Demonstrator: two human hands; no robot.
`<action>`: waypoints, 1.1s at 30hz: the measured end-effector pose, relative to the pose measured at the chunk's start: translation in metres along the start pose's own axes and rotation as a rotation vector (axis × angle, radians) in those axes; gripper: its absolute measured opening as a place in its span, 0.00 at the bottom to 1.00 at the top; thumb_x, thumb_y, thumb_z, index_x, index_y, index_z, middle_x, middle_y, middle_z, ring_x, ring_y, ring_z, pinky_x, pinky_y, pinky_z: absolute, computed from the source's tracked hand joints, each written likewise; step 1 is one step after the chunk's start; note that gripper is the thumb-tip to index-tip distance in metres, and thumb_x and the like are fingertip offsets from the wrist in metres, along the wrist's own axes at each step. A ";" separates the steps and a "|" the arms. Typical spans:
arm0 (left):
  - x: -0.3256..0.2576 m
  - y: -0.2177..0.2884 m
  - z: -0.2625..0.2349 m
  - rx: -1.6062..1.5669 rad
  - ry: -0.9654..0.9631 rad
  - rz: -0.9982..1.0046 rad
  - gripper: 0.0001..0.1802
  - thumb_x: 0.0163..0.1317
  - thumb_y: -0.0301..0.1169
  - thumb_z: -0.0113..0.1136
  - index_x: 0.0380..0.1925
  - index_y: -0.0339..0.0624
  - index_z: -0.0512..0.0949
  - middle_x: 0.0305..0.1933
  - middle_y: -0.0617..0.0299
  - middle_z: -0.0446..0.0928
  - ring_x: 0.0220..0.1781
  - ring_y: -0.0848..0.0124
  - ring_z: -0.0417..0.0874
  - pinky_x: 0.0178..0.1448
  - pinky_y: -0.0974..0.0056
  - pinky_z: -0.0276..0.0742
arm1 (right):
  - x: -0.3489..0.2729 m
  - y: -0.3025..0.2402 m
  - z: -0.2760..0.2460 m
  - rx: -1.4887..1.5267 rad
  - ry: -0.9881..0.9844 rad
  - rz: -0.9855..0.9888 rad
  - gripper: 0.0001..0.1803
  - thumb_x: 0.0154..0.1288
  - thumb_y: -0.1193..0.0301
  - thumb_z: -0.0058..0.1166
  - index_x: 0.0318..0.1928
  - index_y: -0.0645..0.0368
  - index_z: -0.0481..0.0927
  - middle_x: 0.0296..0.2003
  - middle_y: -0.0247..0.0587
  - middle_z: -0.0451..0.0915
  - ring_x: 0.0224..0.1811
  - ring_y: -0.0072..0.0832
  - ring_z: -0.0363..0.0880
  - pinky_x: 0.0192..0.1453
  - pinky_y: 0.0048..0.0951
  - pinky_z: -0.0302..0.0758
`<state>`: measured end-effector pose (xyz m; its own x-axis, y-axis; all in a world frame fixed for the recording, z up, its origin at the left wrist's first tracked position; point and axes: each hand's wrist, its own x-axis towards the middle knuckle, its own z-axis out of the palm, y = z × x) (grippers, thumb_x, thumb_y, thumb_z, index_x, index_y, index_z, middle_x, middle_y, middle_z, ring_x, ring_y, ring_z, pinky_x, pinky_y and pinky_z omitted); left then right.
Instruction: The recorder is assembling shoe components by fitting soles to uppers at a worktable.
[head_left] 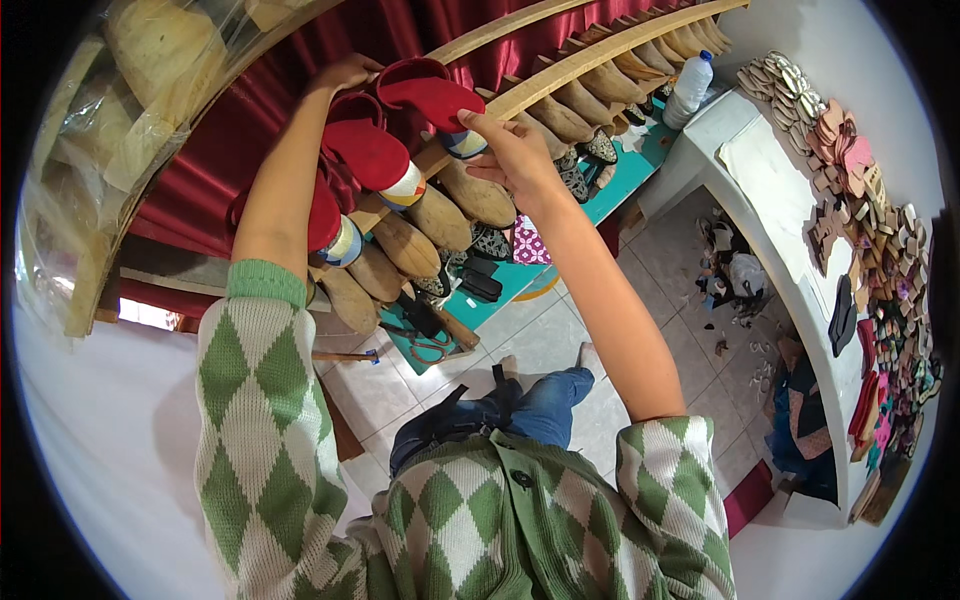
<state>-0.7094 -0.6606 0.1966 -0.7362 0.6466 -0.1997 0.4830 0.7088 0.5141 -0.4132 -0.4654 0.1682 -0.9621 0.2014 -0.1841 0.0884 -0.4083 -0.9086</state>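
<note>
Three red slip-on shoe-shaped pieces stand in a row along the upper rack, each with a white, blue and yellow patterned part at its front end. My right hand (515, 160) is closed on the front of the farthest red shoe (425, 92), thumb on top and fingers by the patterned part. Beside that shoe's back rim is my left hand (345, 74); its fingers are partly hidden, so I cannot tell whether they grip it. Below my left hand sits the middle red shoe (365, 150). My left forearm partly covers the nearest red shoe (325, 215).
Wooden shoe lasts (405, 245) line the rack's wooden rail (560, 75). Below, a teal table (520, 280) bears patterned shoes, black pieces and scissors (430, 350). A water bottle (690, 90) stands by the white counter (770, 180); cut pieces pile up beyond. Plastic-wrapped lasts (150, 70) are upper left.
</note>
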 end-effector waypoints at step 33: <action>-0.087 0.105 0.035 0.325 0.639 0.202 0.16 0.57 0.37 0.53 0.44 0.42 0.75 0.46 0.50 0.75 0.48 0.56 0.76 0.52 0.61 0.69 | -0.017 0.016 -0.038 -0.412 0.151 -0.436 0.28 0.56 0.58 0.55 0.51 0.64 0.70 0.41 0.42 0.74 0.40 0.27 0.73 0.41 0.27 0.71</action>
<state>-0.5775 -0.6322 0.2386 -0.7025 0.5532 0.4478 0.6810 0.7053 0.1969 -0.3857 -0.4412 0.1421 -0.8875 0.4085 0.2134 -0.1835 0.1117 -0.9767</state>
